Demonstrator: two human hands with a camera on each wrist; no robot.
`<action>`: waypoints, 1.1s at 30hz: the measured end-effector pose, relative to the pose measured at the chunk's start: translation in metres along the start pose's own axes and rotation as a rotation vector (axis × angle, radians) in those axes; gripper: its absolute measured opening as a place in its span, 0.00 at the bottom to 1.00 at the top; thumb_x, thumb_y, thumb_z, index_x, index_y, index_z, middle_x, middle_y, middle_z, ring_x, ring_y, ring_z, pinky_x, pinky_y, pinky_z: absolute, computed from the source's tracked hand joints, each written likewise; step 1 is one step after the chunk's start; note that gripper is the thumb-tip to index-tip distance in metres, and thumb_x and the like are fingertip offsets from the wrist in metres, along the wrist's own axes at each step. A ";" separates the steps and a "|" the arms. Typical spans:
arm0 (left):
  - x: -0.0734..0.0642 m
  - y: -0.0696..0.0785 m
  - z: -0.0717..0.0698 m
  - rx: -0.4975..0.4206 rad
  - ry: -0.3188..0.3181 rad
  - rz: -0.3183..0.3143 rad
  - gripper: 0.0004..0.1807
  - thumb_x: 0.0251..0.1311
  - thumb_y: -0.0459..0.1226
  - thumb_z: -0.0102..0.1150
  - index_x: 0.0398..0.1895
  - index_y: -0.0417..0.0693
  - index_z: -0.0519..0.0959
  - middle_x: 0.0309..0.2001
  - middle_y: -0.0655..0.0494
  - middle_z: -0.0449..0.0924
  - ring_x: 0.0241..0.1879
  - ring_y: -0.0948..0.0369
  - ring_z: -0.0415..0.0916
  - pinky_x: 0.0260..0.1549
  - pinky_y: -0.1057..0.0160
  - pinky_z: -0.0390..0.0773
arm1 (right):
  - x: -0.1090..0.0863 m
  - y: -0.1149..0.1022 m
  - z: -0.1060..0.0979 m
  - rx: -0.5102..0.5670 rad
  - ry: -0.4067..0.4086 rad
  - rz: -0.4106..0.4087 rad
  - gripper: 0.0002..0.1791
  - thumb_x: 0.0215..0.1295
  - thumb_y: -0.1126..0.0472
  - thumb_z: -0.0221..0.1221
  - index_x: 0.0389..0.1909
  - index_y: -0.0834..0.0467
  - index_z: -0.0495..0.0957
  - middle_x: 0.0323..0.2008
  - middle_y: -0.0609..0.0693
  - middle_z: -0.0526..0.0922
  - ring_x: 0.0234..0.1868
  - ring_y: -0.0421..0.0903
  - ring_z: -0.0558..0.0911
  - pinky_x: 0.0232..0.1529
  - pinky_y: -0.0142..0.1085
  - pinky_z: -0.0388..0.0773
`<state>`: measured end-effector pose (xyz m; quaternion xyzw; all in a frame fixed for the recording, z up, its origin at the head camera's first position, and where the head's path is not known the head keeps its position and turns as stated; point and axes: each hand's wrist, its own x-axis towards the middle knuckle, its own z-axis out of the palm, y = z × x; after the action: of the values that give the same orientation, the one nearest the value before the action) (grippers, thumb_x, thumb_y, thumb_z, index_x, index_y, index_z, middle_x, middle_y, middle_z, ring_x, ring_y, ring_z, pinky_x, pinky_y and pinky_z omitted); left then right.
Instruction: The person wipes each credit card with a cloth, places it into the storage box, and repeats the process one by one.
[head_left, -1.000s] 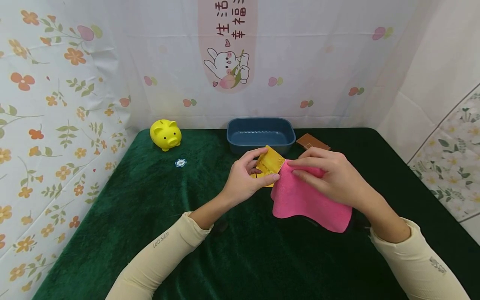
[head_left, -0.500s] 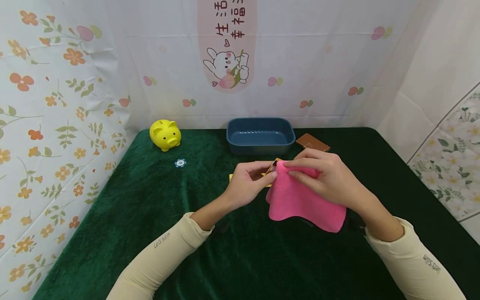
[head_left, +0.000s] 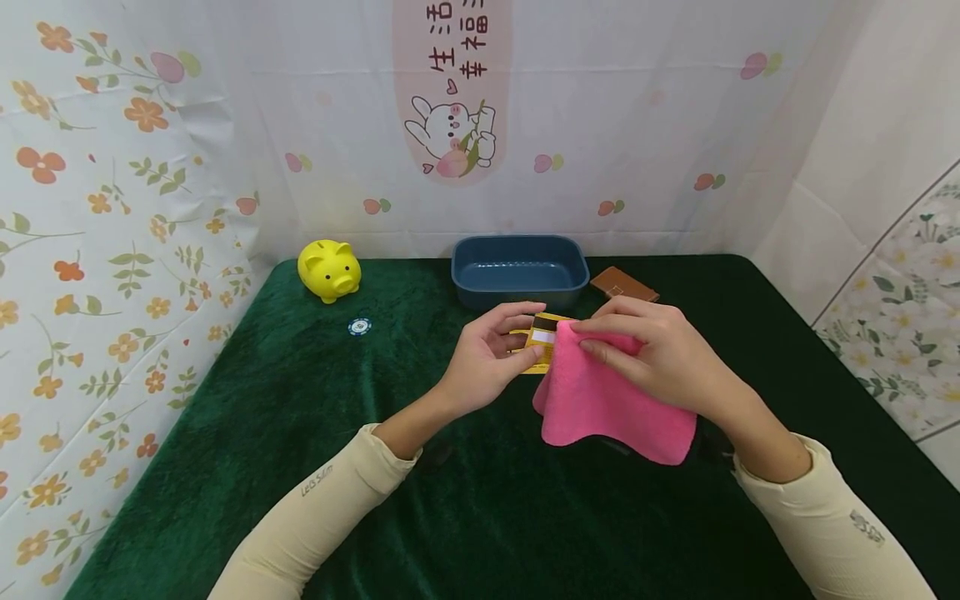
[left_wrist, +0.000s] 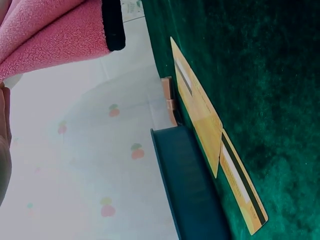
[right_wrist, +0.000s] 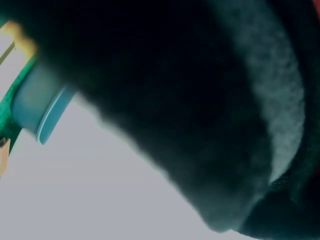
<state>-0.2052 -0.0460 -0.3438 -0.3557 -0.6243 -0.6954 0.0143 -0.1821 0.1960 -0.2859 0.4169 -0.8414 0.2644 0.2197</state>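
My left hand (head_left: 483, 358) pinches a yellow bank card (head_left: 543, 337) between thumb and fingers, with its dark stripe and white strip showing. My right hand (head_left: 660, 346) pinches a pink cloth (head_left: 615, 408) against the card's right edge. The cloth hangs below the hand and covers part of the card. Two more yellow bank cards lie on the green tablecloth in the left wrist view, a nearer card (left_wrist: 242, 185) and a longer-looking card (left_wrist: 200, 115). In the head view, the hands mostly hide them. A dark blurred shape fills most of the right wrist view.
A blue tray (head_left: 521, 296) stands at the back middle, with a brown wallet-like item (head_left: 624, 285) to its right. At the back left is a yellow piggy bank (head_left: 330, 271). A poker chip (head_left: 359, 327) lies in front of it.
The held card has turned from its gold front, through nearly edge-on, to its striped back. The cloth has shifted slightly left with the right hand and stays at the card's edge.
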 end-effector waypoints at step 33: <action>-0.002 0.001 -0.012 -0.161 0.062 -0.151 0.37 0.61 0.19 0.58 0.73 0.35 0.60 0.66 0.34 0.69 0.60 0.47 0.75 0.53 0.54 0.78 | -0.014 0.018 -0.022 -0.027 0.057 0.088 0.23 0.48 0.75 0.72 0.48 0.59 0.86 0.40 0.44 0.85 0.39 0.36 0.78 0.35 0.19 0.74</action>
<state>-0.2087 -0.0576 -0.3436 -0.2861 -0.5907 -0.7530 -0.0473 -0.1858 0.2270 -0.2825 0.3689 -0.8557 0.2744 0.2375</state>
